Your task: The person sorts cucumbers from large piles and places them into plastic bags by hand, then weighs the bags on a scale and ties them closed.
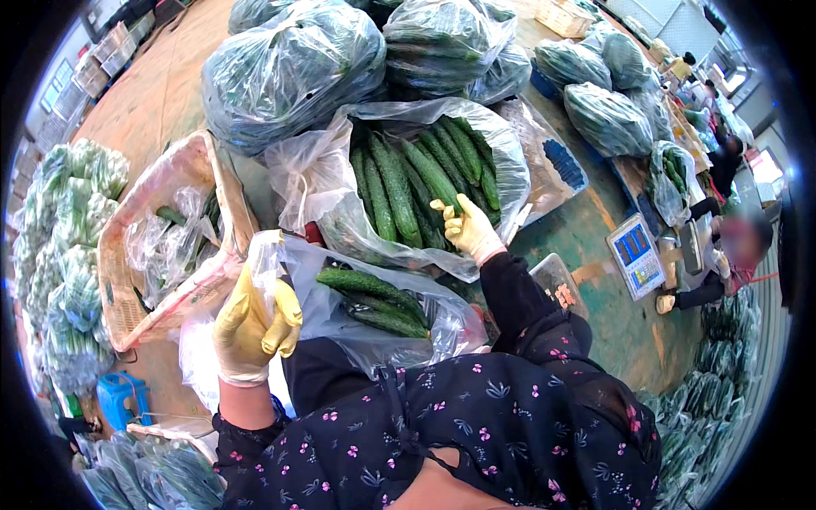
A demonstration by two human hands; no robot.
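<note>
Both of my hands wear pale yellow gloves. My left hand is raised at the left with its fingers bent, and a clear strip of plastic bag rises from between them. Close by lies an opened clear bag with a few dark green cucumbers in it. Ahead, a large open plastic sack is full of long bumpy cucumbers. At its right side my right hand closes its fingers about the near end of one cucumber.
A pale plastic crate with crumpled bags stands left. Filled sacks crowd the far side. A digital scale sits right, near another person. Bagged produce is piled far left, and a blue stool stands lower left.
</note>
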